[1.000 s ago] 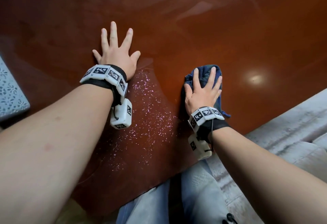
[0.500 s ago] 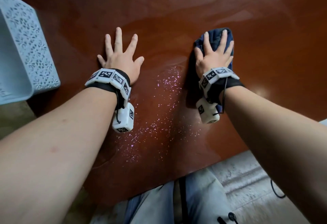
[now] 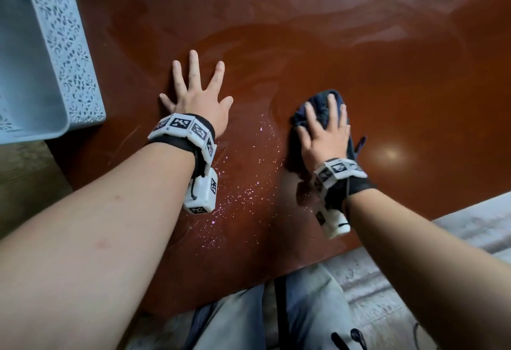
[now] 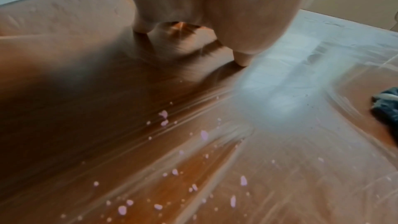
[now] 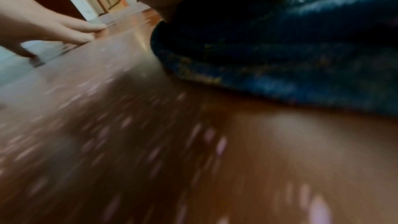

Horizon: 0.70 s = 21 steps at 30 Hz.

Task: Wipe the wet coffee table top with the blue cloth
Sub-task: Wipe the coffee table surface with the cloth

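The glossy red-brown coffee table top (image 3: pixel 387 59) fills the head view, with wet smears across its middle and a patch of small pale droplets (image 3: pixel 243 192) between my arms. My left hand (image 3: pixel 197 92) lies flat on the table, fingers spread and straight. My right hand (image 3: pixel 325 131) presses flat on the bunched dark blue cloth (image 3: pixel 318 103), fingers straight over it. In the right wrist view the blue cloth (image 5: pixel 290 60) lies under the palm, blurred. In the left wrist view the cloth (image 4: pixel 387 108) shows at the right edge, with streaks of wet on the table top (image 4: pixel 258 142).
A pale blue perforated plastic basket (image 3: pixel 74 53) stands on the table's left end, a hand's width from my left hand. The table's near edge runs by my knees (image 3: pixel 276 319). A grey rug (image 3: pixel 470 233) lies at the lower right.
My right hand has slid the cloth back toward me from its farther reach half a second ago. The left hand has stayed planted flat.
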Each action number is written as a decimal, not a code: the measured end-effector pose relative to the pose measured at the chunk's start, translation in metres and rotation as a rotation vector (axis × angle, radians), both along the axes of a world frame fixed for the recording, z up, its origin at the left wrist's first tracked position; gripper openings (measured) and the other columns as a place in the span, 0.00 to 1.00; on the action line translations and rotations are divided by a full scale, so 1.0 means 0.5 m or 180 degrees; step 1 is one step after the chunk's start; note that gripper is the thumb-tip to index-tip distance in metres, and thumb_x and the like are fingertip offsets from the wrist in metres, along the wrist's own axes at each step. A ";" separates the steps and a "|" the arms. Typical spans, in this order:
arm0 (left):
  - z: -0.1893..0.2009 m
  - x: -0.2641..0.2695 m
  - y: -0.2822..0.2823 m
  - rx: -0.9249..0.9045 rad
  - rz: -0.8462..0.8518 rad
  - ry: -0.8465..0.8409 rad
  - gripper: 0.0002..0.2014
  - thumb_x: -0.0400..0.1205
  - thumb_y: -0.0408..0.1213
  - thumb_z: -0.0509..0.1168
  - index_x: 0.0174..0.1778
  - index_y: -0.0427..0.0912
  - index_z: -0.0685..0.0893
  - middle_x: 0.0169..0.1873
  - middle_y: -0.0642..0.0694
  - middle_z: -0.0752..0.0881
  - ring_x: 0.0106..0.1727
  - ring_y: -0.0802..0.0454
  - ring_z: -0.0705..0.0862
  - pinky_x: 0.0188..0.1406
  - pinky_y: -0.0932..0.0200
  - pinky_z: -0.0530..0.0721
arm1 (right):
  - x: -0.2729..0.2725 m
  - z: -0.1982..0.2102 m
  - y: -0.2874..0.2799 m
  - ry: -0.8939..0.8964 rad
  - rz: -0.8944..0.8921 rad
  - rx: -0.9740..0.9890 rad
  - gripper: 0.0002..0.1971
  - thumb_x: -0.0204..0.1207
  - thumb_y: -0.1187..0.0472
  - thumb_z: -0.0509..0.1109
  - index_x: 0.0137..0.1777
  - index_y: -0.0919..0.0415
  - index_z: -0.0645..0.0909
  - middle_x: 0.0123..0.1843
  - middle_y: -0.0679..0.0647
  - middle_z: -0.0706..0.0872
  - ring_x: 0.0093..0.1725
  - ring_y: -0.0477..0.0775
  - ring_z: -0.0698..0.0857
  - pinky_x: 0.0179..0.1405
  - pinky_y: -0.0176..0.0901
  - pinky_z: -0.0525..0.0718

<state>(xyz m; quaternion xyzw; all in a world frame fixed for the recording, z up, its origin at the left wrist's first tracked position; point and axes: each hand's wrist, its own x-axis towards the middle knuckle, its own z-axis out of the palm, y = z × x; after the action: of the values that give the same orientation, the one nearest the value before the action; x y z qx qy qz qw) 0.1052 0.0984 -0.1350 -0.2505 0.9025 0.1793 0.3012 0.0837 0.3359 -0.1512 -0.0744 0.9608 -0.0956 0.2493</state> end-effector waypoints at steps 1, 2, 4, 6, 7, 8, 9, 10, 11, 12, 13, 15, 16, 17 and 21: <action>-0.001 0.001 0.000 0.0016 0.0013 0.0010 0.31 0.87 0.53 0.56 0.83 0.67 0.47 0.83 0.51 0.31 0.83 0.43 0.31 0.76 0.24 0.46 | -0.016 0.000 0.013 -0.0008 -0.0116 0.0123 0.27 0.79 0.42 0.53 0.79 0.42 0.62 0.85 0.55 0.48 0.83 0.66 0.45 0.77 0.66 0.53; -0.001 0.001 -0.001 0.0021 0.0019 0.0025 0.31 0.87 0.53 0.56 0.83 0.67 0.47 0.83 0.51 0.30 0.83 0.42 0.31 0.76 0.24 0.46 | -0.039 -0.001 0.016 0.0008 -0.0237 0.0249 0.27 0.81 0.42 0.54 0.80 0.41 0.60 0.85 0.55 0.47 0.82 0.66 0.45 0.77 0.67 0.53; -0.003 0.001 -0.001 0.0037 0.0027 0.0046 0.31 0.87 0.53 0.56 0.83 0.67 0.48 0.83 0.52 0.31 0.83 0.42 0.31 0.76 0.23 0.46 | -0.086 -0.001 -0.014 0.0010 -0.0505 0.0435 0.27 0.82 0.42 0.55 0.81 0.40 0.57 0.85 0.55 0.43 0.82 0.67 0.44 0.77 0.67 0.54; -0.005 0.000 0.000 0.0049 0.0032 0.0055 0.31 0.86 0.53 0.56 0.83 0.68 0.48 0.83 0.51 0.31 0.83 0.42 0.31 0.75 0.23 0.46 | -0.113 0.000 -0.071 -0.0012 -0.0624 0.0460 0.28 0.82 0.41 0.54 0.81 0.38 0.54 0.85 0.55 0.41 0.82 0.67 0.43 0.77 0.67 0.52; -0.005 0.000 0.000 0.0047 0.0029 0.0053 0.31 0.86 0.53 0.56 0.83 0.68 0.48 0.84 0.51 0.31 0.83 0.42 0.31 0.75 0.22 0.46 | -0.111 -0.001 -0.099 -0.0010 -0.0500 0.0443 0.28 0.82 0.41 0.54 0.81 0.37 0.53 0.85 0.55 0.40 0.82 0.67 0.42 0.77 0.67 0.52; -0.004 0.000 0.001 0.0049 0.0020 0.0049 0.31 0.86 0.53 0.57 0.83 0.68 0.48 0.84 0.51 0.31 0.83 0.42 0.31 0.75 0.22 0.46 | -0.096 -0.001 -0.123 -0.0005 -0.0286 0.0401 0.28 0.82 0.41 0.54 0.81 0.37 0.53 0.85 0.55 0.40 0.82 0.67 0.42 0.77 0.67 0.51; -0.003 0.001 0.000 0.0049 0.0009 0.0045 0.31 0.86 0.53 0.57 0.83 0.68 0.48 0.84 0.51 0.31 0.83 0.42 0.31 0.75 0.22 0.46 | -0.068 -0.004 -0.138 0.0015 -0.0043 0.0328 0.27 0.82 0.42 0.54 0.81 0.38 0.54 0.85 0.55 0.41 0.82 0.68 0.42 0.76 0.67 0.51; -0.003 0.000 0.000 0.0048 0.0005 0.0045 0.31 0.86 0.53 0.57 0.83 0.68 0.48 0.84 0.51 0.31 0.83 0.42 0.31 0.75 0.22 0.46 | -0.032 -0.006 -0.145 0.0039 0.0189 0.0240 0.27 0.82 0.42 0.55 0.80 0.39 0.57 0.85 0.57 0.43 0.82 0.70 0.43 0.76 0.68 0.51; -0.002 0.000 0.001 0.0048 -0.0004 0.0036 0.31 0.86 0.53 0.56 0.83 0.67 0.48 0.83 0.51 0.31 0.83 0.42 0.31 0.74 0.22 0.46 | 0.011 -0.005 -0.140 0.0079 0.0395 0.0136 0.26 0.81 0.43 0.55 0.80 0.40 0.61 0.85 0.59 0.48 0.81 0.72 0.47 0.75 0.70 0.53; -0.002 0.001 0.000 0.0048 -0.0001 0.0018 0.31 0.86 0.53 0.56 0.83 0.67 0.48 0.83 0.51 0.31 0.83 0.42 0.31 0.75 0.22 0.46 | 0.054 -0.004 -0.125 0.0099 0.0576 0.0030 0.26 0.80 0.43 0.55 0.78 0.43 0.66 0.84 0.61 0.54 0.80 0.75 0.52 0.73 0.72 0.57; -0.002 0.000 -0.001 0.0041 0.0000 -0.0001 0.31 0.87 0.53 0.56 0.83 0.67 0.47 0.83 0.51 0.31 0.83 0.42 0.31 0.75 0.22 0.46 | 0.091 -0.002 -0.101 0.0073 0.0698 -0.0058 0.25 0.79 0.43 0.55 0.75 0.45 0.71 0.82 0.64 0.60 0.78 0.77 0.58 0.70 0.74 0.62; 0.000 0.000 0.000 0.0018 -0.0024 -0.0023 0.32 0.87 0.53 0.56 0.83 0.67 0.47 0.83 0.51 0.30 0.83 0.42 0.31 0.75 0.22 0.47 | 0.135 0.005 -0.035 -0.0107 0.0752 -0.0041 0.25 0.77 0.44 0.56 0.71 0.48 0.77 0.78 0.66 0.67 0.74 0.79 0.65 0.64 0.76 0.69; 0.002 0.000 0.000 0.0010 -0.0038 -0.0019 0.31 0.87 0.53 0.56 0.83 0.67 0.47 0.83 0.51 0.30 0.83 0.42 0.31 0.75 0.22 0.47 | 0.137 0.008 -0.001 -0.0127 0.0725 -0.0001 0.25 0.76 0.44 0.57 0.71 0.48 0.77 0.78 0.67 0.68 0.74 0.80 0.66 0.62 0.76 0.70; 0.003 0.000 -0.001 0.0011 -0.0049 -0.0009 0.31 0.87 0.53 0.56 0.83 0.67 0.47 0.83 0.51 0.31 0.84 0.42 0.31 0.75 0.22 0.47 | 0.125 0.011 0.024 -0.0093 0.0633 0.0014 0.25 0.76 0.44 0.56 0.72 0.48 0.76 0.78 0.67 0.67 0.75 0.79 0.64 0.63 0.76 0.70; 0.003 0.016 -0.014 -0.0009 -0.0099 0.0055 0.30 0.87 0.52 0.56 0.83 0.66 0.49 0.84 0.52 0.33 0.84 0.44 0.33 0.77 0.24 0.48 | -0.003 0.009 0.004 -0.0111 -0.0090 0.0404 0.28 0.81 0.41 0.53 0.81 0.41 0.57 0.85 0.58 0.45 0.82 0.70 0.45 0.76 0.68 0.57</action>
<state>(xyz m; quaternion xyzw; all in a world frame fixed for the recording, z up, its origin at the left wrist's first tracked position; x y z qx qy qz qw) 0.1133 0.0912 -0.1336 -0.2352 0.9091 0.1754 0.2957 0.0824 0.3377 -0.1466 -0.0432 0.9614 -0.0393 0.2688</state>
